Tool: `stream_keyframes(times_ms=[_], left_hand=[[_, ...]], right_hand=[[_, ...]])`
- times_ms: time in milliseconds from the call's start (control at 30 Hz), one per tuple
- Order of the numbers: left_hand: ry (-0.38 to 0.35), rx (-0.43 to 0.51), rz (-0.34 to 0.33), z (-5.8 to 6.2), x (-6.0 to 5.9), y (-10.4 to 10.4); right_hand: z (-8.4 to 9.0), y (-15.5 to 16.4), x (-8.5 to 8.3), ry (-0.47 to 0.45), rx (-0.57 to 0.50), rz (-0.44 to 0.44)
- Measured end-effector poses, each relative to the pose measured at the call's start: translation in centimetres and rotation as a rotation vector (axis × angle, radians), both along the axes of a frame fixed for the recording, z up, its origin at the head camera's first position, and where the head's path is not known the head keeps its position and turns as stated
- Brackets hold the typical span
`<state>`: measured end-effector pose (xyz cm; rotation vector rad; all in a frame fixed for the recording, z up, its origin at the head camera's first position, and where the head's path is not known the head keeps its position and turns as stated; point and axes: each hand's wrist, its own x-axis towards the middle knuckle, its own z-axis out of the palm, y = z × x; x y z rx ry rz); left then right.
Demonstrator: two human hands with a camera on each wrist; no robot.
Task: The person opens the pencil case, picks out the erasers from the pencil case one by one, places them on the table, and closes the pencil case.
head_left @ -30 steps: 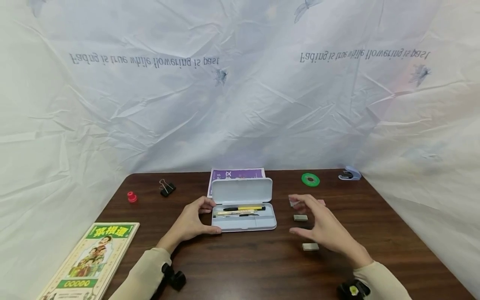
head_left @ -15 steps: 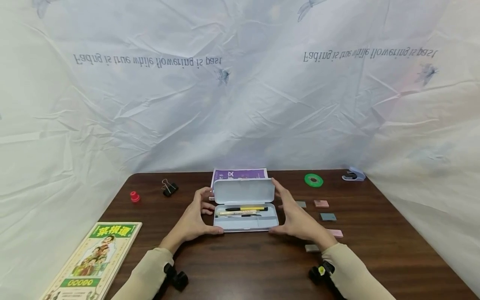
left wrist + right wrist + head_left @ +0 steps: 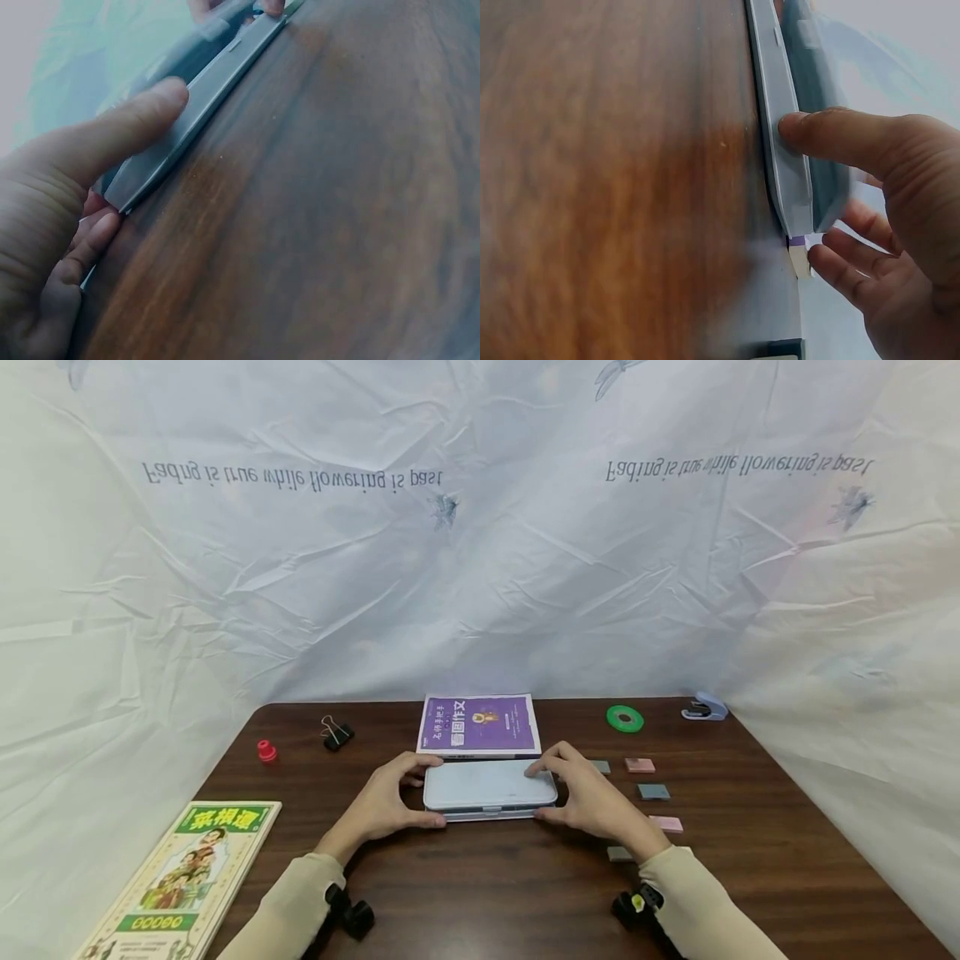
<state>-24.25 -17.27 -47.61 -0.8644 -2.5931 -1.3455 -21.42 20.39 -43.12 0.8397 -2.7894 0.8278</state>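
In the head view a pale grey pencil case (image 3: 483, 785) lies on the table, its lid tilted down over the base. A narrow gap between lid and base shows along its front in both wrist views. My left hand (image 3: 384, 802) holds the left end, with the thumb (image 3: 161, 101) on the front wall and fingers round the far corner. At the right end is my right hand (image 3: 588, 793), its thumb (image 3: 802, 131) against the front wall and a finger on top of the lid. The case's contents are hidden.
Behind the case lies a purple book (image 3: 480, 724). Several small pink and grey blocks, one a pink block (image 3: 640, 766), lie to the right. Farther back are a green disc (image 3: 625, 719) and a stapler (image 3: 705, 707). Leftward sit a binder clip (image 3: 338, 737), red cap (image 3: 266, 751) and green-and-cream book (image 3: 180, 877).
My right hand has come left from over the small blocks to the case's right end. The pencil case's lid has swung down from upright, covering the pens. My left hand has stayed in place.
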Motion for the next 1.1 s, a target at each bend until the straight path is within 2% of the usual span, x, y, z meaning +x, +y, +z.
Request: stream_keyframes(times_ms=[233,467,1100], left_hand=[[0.007,-0.008,0.019,0.1,0.02,-0.12],[-0.025,-0.01,0.023,-0.08,0.1,-0.1],[-0.045,0.012,0.036,-0.28,0.35,-0.35]], right_hand=[[0.3,-0.08,0.26,-0.035,0.002,0.007],[0.28,-0.06,0.3,-0.062,-0.017,0.011],[0.05,-0.42,0.39,-0.073,-0.012,0.011]])
